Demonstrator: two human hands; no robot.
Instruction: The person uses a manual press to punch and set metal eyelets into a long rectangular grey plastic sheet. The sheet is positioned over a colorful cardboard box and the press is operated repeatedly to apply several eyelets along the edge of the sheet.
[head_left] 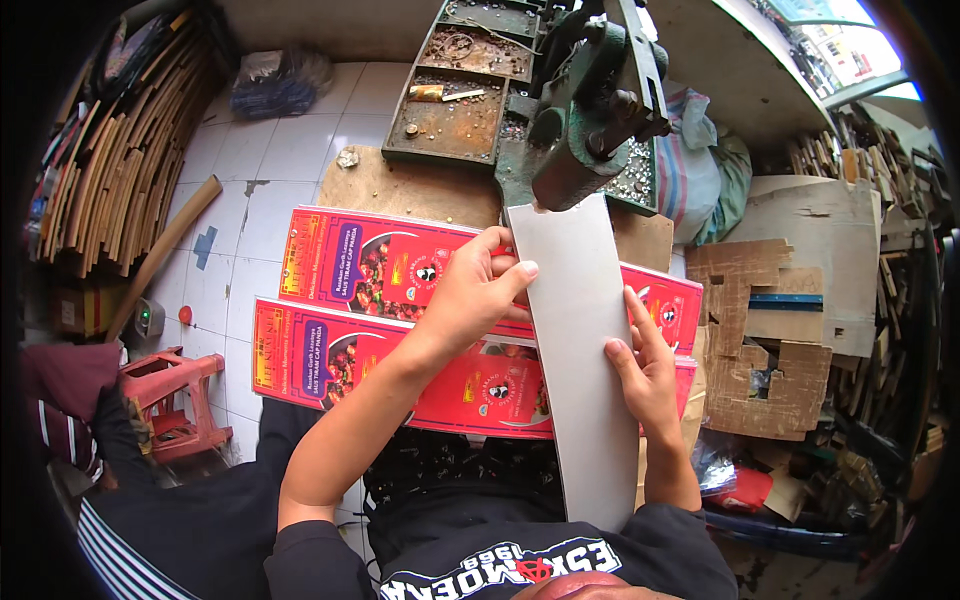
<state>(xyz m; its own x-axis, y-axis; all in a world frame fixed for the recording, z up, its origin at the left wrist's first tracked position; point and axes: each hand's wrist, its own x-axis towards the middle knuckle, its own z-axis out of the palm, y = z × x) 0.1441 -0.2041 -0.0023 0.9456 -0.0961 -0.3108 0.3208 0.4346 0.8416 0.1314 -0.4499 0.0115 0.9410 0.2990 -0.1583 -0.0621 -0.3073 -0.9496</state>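
Observation:
A long, plain grey board strip (580, 350) slants from my chest up to the head of a dark green press (572, 135), its far end right below the head. My left hand (470, 285) pinches the strip's left edge near that far end, thumb on top and fingers partly hidden beneath. On the opposite edge, lower down, my right hand (648, 365) grips the strip with thumb and fingers along its side. Two stacks of red printed boards (480, 395) lie crosswise under the strip and my left forearm.
Green metal trays (455, 115) with small metal bits adjoin the press. A red plastic stool (175, 400) stands at left, beside a seated person's dark clothing. Stacked cardboard strips (130, 150) lean far left. At right are striped sacks (690, 160) and torn cardboard (745, 340).

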